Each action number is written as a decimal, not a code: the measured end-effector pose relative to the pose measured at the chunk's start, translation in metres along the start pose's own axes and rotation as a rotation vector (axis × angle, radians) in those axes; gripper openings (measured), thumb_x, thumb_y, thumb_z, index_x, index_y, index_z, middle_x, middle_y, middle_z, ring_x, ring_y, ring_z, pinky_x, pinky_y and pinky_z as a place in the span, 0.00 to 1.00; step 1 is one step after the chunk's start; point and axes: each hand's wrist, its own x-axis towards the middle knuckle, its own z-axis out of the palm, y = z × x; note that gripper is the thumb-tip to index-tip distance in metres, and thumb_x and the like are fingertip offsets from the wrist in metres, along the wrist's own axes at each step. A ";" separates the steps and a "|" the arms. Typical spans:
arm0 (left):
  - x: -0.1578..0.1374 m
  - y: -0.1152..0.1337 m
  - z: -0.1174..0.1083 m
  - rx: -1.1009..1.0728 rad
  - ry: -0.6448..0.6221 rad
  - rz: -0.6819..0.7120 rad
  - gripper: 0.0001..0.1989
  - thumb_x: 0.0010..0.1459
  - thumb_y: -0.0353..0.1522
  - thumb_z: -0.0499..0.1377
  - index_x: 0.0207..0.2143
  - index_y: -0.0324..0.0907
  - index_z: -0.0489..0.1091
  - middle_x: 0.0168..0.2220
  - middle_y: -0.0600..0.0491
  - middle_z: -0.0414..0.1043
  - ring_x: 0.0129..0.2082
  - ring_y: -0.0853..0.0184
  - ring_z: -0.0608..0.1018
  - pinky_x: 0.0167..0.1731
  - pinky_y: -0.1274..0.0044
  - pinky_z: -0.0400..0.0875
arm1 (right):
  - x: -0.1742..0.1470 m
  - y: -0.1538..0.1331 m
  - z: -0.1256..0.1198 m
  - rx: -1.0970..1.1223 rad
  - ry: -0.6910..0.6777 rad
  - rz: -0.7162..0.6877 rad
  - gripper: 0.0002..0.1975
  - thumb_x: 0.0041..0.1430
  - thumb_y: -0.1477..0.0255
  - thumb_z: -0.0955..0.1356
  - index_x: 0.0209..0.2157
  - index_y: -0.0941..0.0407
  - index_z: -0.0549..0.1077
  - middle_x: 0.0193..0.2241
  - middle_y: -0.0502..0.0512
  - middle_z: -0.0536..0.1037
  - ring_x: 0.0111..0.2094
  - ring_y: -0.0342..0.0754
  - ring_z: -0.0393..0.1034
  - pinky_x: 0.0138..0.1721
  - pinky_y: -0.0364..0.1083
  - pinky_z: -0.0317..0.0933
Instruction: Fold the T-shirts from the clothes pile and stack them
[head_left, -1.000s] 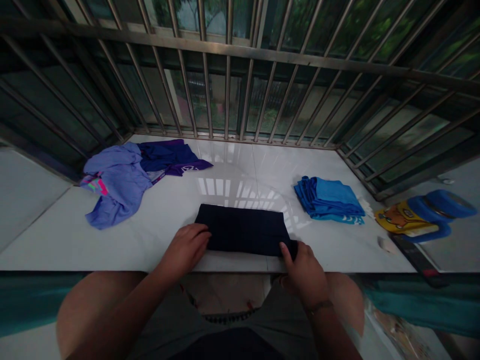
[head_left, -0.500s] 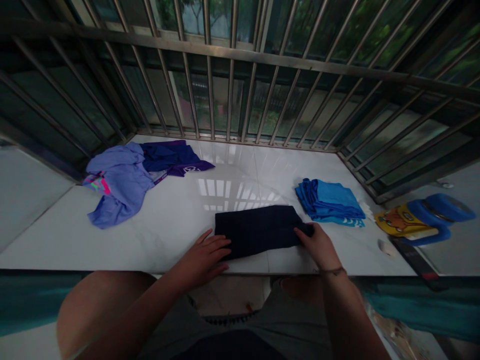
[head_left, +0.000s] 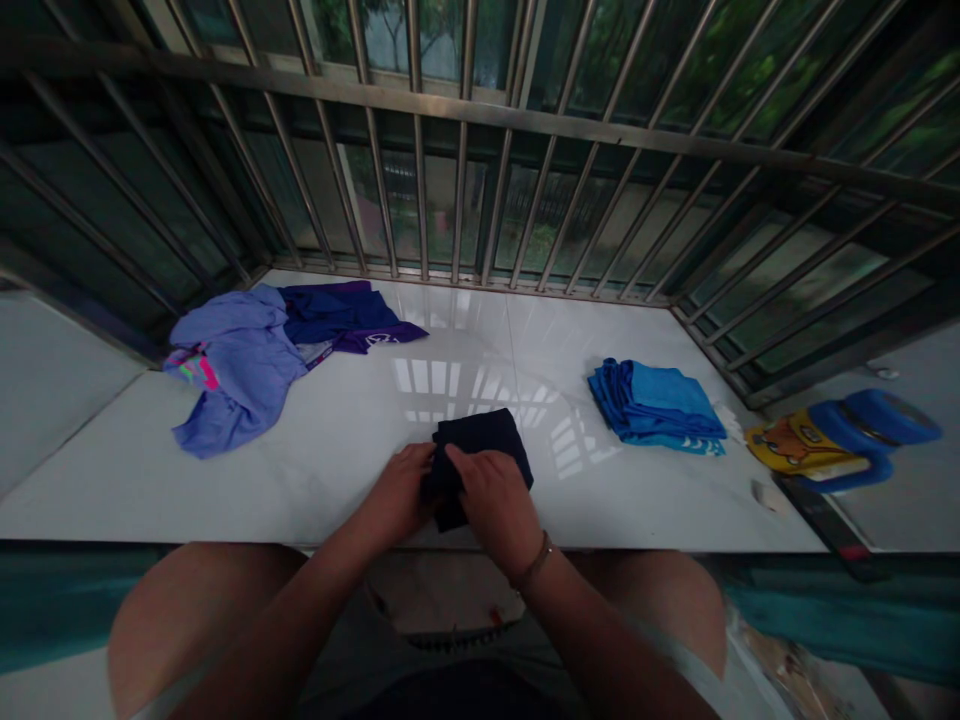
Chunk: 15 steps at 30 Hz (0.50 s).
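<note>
We have brought our hands together over the small, dark navy folded cloth [head_left: 484, 440], which lies near the middle of the front edge of the glossy white stone counter [head_left: 360, 430]. A second ago that cloth lay as a wide flat band along the front edge, with our hands at its two ends; half a second ago it had shifted toward the right. Now it is a compact, roughly square packet, so we judge that one end has just been folded across onto the other, leaving the piece folded down close to its final size.

Our left hand [head_left: 401, 492] has its fingers curled on the cloth's left edge, closed on the fabric. Our right hand [head_left: 491, 500], with a thin bracelet at the wrist, lies on top of the near part with its fingers bent down on the fabric; whether it pinches or only presses we cannot tell.

At the left back corner sits a loose lavender garment [head_left: 236, 365] with a pink and green patch, touching a crumpled deep purple garment [head_left: 337, 312] that bears a small white mark, too blurred to read. Toward the right edge rests a folded bright blue garment [head_left: 660, 402] with white marks along its near hem, also unreadable. Past the right edge lie a yellow cartoon-printed item [head_left: 795, 440] and a blue plastic object [head_left: 870, 428]; no lettering shows.
</note>
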 end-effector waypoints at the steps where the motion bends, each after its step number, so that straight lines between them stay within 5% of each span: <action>1: -0.001 -0.003 -0.001 0.001 -0.007 -0.026 0.19 0.56 0.27 0.70 0.51 0.44 0.84 0.61 0.40 0.77 0.60 0.46 0.79 0.60 0.54 0.77 | -0.006 -0.005 0.010 -0.006 -0.024 -0.050 0.31 0.72 0.80 0.69 0.72 0.52 0.67 0.50 0.59 0.84 0.52 0.57 0.76 0.60 0.58 0.68; 4: -0.007 -0.011 -0.003 -0.070 -0.010 -0.051 0.22 0.52 0.21 0.65 0.49 0.45 0.83 0.58 0.42 0.78 0.57 0.50 0.80 0.59 0.58 0.78 | -0.022 -0.007 0.028 0.026 -0.006 -0.122 0.21 0.73 0.79 0.70 0.63 0.53 0.74 0.49 0.57 0.84 0.52 0.55 0.75 0.62 0.57 0.66; 7: -0.010 -0.017 -0.008 -0.200 0.095 -0.074 0.23 0.58 0.21 0.59 0.54 0.45 0.80 0.54 0.45 0.78 0.55 0.56 0.80 0.58 0.62 0.78 | -0.032 0.004 0.028 0.106 0.065 -0.183 0.13 0.72 0.80 0.70 0.52 0.51 0.78 0.47 0.55 0.84 0.52 0.53 0.74 0.65 0.57 0.65; 11: -0.016 -0.016 -0.018 -0.264 0.201 -0.149 0.11 0.73 0.30 0.56 0.51 0.45 0.78 0.46 0.49 0.79 0.48 0.59 0.81 0.51 0.65 0.79 | -0.039 0.016 0.021 0.169 0.086 -0.201 0.14 0.71 0.80 0.69 0.51 0.49 0.79 0.46 0.54 0.83 0.52 0.52 0.75 0.70 0.59 0.63; 15: -0.031 -0.003 -0.019 -0.277 0.082 -0.081 0.10 0.72 0.41 0.66 0.42 0.46 0.75 0.40 0.52 0.78 0.40 0.61 0.80 0.41 0.71 0.76 | -0.046 0.021 0.024 0.209 0.073 -0.184 0.15 0.66 0.81 0.70 0.48 0.49 0.78 0.45 0.53 0.81 0.50 0.52 0.75 0.70 0.60 0.65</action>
